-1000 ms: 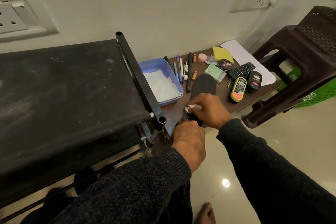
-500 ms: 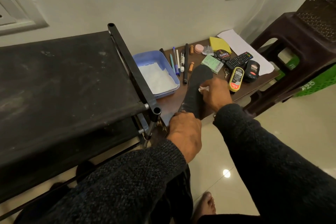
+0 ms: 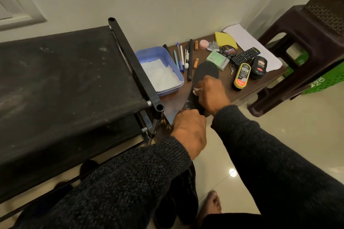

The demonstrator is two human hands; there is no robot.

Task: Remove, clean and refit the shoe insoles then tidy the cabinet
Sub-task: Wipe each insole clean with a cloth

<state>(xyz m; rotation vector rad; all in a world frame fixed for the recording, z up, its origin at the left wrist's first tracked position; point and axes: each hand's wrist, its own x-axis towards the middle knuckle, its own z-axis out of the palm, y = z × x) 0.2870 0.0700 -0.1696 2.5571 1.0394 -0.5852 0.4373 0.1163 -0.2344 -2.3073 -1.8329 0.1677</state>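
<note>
A dark insole lies lengthwise on the low brown table, toe end pointing to the wall. My left hand grips its heel end at the table's front edge. My right hand presses a small white wipe onto the insole's middle. The lower half of the insole is hidden under both hands. A black fabric shoe rack stands at the left, with dark shoes dimly seen beneath it.
On the table: a blue tray with white tissues, several pens, a shoe polish tin, a remote, a yellow polish bottle, a black one. A brown stool and green crate stand right. My bare foot is below.
My right hand with the wipe slid from near the heel up towards the toe, then back to the middle of the insole. My left hand has kept its hold on the heel.
</note>
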